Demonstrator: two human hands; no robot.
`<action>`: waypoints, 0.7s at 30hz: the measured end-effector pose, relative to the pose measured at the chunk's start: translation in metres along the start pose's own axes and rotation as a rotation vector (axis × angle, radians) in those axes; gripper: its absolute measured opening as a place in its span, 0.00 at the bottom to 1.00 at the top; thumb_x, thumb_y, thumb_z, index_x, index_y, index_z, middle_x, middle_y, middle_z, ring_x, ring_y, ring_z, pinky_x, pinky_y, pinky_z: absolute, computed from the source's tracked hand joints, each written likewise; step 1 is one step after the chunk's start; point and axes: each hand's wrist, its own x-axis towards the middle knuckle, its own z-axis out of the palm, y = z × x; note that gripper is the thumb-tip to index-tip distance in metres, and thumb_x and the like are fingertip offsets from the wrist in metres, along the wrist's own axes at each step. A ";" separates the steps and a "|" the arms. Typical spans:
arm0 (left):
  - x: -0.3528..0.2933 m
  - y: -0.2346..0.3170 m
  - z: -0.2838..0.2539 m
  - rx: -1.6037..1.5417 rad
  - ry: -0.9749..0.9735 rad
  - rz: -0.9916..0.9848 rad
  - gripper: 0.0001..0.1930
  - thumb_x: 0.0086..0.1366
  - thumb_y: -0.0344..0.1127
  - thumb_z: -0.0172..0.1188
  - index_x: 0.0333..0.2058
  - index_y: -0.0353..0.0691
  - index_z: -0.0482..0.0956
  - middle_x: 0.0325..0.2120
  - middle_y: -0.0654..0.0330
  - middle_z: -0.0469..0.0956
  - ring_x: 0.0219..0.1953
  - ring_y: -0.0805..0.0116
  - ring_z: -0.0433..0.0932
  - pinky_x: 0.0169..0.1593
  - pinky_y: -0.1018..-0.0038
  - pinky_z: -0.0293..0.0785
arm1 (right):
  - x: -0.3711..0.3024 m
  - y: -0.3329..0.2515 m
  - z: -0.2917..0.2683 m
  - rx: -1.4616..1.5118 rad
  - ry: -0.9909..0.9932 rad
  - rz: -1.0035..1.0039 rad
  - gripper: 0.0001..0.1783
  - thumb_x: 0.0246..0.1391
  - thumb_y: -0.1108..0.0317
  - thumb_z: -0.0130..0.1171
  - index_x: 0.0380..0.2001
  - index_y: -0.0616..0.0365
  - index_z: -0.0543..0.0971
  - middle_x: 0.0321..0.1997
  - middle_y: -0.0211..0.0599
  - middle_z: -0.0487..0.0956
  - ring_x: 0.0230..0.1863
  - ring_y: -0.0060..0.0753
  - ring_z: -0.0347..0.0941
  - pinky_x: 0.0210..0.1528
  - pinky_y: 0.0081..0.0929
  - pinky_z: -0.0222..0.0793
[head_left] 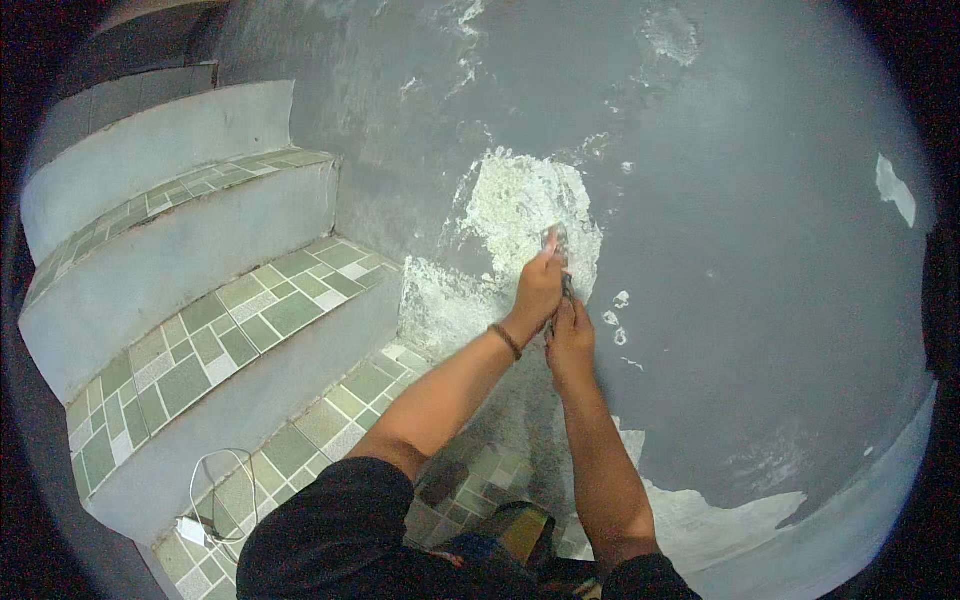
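Both hands are closed on a narrow, grey, metal-looking hand tool [567, 287], held against a grey painted wall [760, 250]. My left hand [540, 288] grips it higher up, with the thumb along it and a dark bracelet at the wrist. Just below, slightly to the right, my right hand [571, 345] wraps its lower part. Fingers hide most of the tool, so its exact kind cannot be made out. Its upper end lies over a rough, pale bare patch [525, 195] where the paint is gone. More pale bare surface [445, 305] spreads down-left beside the steps.
Curved steps with green and white tiles [290, 305] rise along the left. A white cable with a white plug or adapter [193, 531] lies on a lower step. Small chips [613, 318] mark the wall right of my hands. A large peeled area [720, 520] runs low along the right.
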 end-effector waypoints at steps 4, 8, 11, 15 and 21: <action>-0.003 -0.024 0.004 0.089 0.001 0.063 0.29 0.72 0.35 0.43 0.71 0.41 0.56 0.27 0.54 0.74 0.31 0.63 0.75 0.41 0.69 0.74 | -0.009 0.012 -0.005 -0.046 -0.020 -0.052 0.27 0.69 0.58 0.44 0.61 0.68 0.70 0.54 0.54 0.74 0.54 0.49 0.70 0.54 0.37 0.65; -0.003 -0.019 0.006 0.041 0.023 0.031 0.28 0.74 0.38 0.43 0.71 0.45 0.56 0.24 0.59 0.72 0.29 0.69 0.74 0.40 0.72 0.73 | -0.003 0.022 -0.006 -0.130 0.006 -0.101 0.23 0.72 0.59 0.44 0.61 0.62 0.71 0.26 0.21 0.68 0.22 0.13 0.60 0.22 0.16 0.57; -0.005 -0.008 0.005 -0.067 0.010 -0.105 0.28 0.73 0.37 0.43 0.71 0.46 0.56 0.24 0.58 0.72 0.29 0.68 0.74 0.38 0.71 0.74 | 0.000 0.020 -0.005 -0.061 0.009 -0.091 0.23 0.72 0.59 0.44 0.61 0.62 0.71 0.27 0.22 0.69 0.23 0.14 0.61 0.22 0.16 0.57; 0.004 -0.004 -0.003 -0.077 0.032 -0.070 0.27 0.74 0.36 0.42 0.70 0.43 0.57 0.27 0.60 0.74 0.28 0.71 0.73 0.37 0.73 0.74 | 0.004 0.005 0.002 -0.023 -0.012 -0.116 0.21 0.72 0.58 0.44 0.55 0.63 0.74 0.27 0.23 0.69 0.23 0.15 0.62 0.23 0.19 0.58; 0.047 0.007 -0.029 -0.269 0.055 -0.194 0.26 0.74 0.35 0.46 0.69 0.45 0.61 0.34 0.61 0.79 0.34 0.76 0.73 0.42 0.77 0.73 | 0.033 -0.029 0.033 -0.125 -0.046 -0.186 0.23 0.69 0.56 0.44 0.50 0.67 0.74 0.38 0.39 0.74 0.36 0.33 0.67 0.38 0.32 0.63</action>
